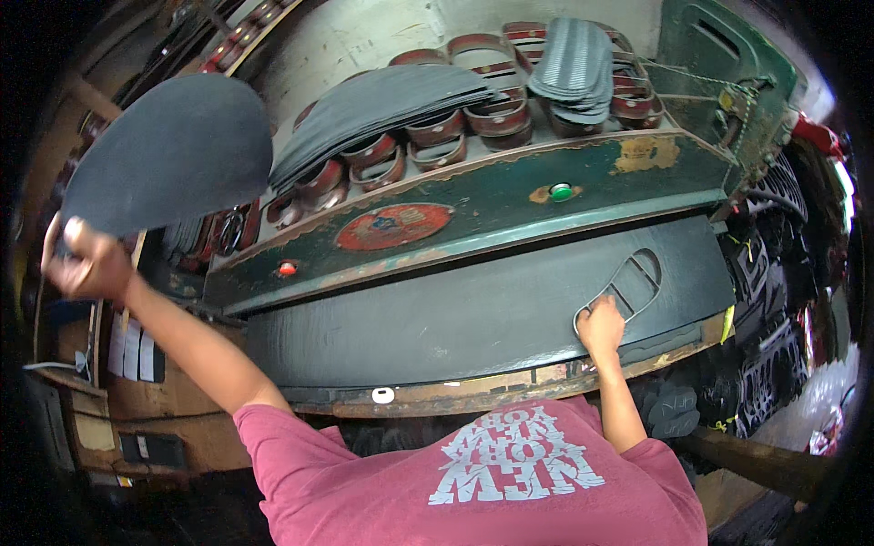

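Observation:
My left hand [91,259] is raised at the far left, fingers and thumb pinching the lower corner of a dark grey flexible sheet [177,150]. The sheet bends in a broad curve and hangs clear of the machine bed. On the right, my right hand [602,326] grips the near end of a sole-shaped cutting die [648,264], a thin metal outline with crossbars. It rests on the long black machine bed [410,328], close to its right end. Part of the die's near end is hidden behind my fingers.
Above the bed runs a green press beam [510,214] with a green button [560,192] and a red button [289,268]. Stacked grey sheets [382,100], ribbed sole pieces [574,68] and several red-brown dies [378,168] lie on top. A worn wooden ledge [473,400] borders the near side.

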Action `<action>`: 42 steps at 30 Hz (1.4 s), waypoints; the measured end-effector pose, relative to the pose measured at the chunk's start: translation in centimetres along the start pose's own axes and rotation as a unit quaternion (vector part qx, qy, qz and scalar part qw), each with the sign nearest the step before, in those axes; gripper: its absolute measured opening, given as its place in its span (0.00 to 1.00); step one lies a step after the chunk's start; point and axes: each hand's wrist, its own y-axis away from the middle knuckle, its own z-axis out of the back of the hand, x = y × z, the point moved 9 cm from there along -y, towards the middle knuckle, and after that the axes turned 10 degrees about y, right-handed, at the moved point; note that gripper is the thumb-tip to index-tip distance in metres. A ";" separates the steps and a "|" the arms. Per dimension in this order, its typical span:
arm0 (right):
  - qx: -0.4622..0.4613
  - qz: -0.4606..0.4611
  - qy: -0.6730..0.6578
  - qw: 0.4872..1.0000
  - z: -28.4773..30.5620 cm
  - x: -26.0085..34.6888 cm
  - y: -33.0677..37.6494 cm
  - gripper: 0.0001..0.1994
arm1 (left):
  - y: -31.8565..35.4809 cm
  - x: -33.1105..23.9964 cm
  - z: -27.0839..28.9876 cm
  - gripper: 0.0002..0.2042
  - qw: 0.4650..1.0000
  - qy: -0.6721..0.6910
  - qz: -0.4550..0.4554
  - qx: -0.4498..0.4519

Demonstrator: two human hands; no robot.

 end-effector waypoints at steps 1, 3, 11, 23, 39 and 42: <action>0.015 -0.004 0.003 1.000 -0.4 -0.1 -0.1 0.12 | -0.4 1.8 2.8 0.09 0.999 -0.007 0.032 -0.012; 0.012 0.004 0.014 1.000 -0.4 -0.1 -0.2 0.12 | -0.1 4.8 7.5 0.09 0.986 0.023 0.149 -0.063; 0.083 0.048 0.052 0.994 0.6 1.4 0.9 0.16 | 10.0 -9.1 6.4 0.08 0.902 0.194 0.320 0.214; 0.190 0.036 -0.159 0.968 3.3 6.4 4.6 0.17 | 35.5 -20.9 12.9 0.13 0.683 0.282 0.633 0.231; 0.204 0.095 -0.101 0.969 -0.8 5.7 12.2 0.16 | 47.1 -26.7 16.6 0.21 0.572 0.047 0.505 0.645; 0.196 0.122 -0.069 0.970 -0.5 6.1 12.0 0.16 | 47.3 -26.6 16.8 0.20 0.545 0.063 0.558 0.622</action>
